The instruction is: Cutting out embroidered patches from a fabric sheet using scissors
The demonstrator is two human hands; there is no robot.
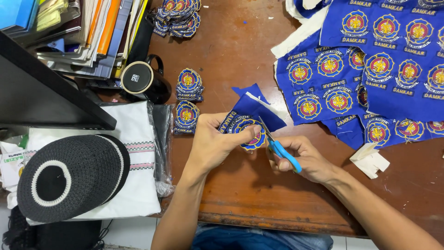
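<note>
My left hand (213, 142) pinches a piece of blue cloth (252, 107) bearing a round embroidered patch (249, 132) with a gold and red emblem. My right hand (309, 159) grips small blue-handled scissors (279, 146), whose blades sit at the patch's right edge. Both hands hover over a brown wooden table (249, 194), near its front edge. Part of the patch is hidden under my left thumb.
Large blue sheets of uncut patches (384, 60) cover the table's right side. Stacks of cut patches (188, 85) lie at centre-left and top (178, 16). A black mug (144, 81), books (88, 32), a black knitted cap (69, 178) on folded white cloth (136, 185), and white scraps (370, 159) surround them.
</note>
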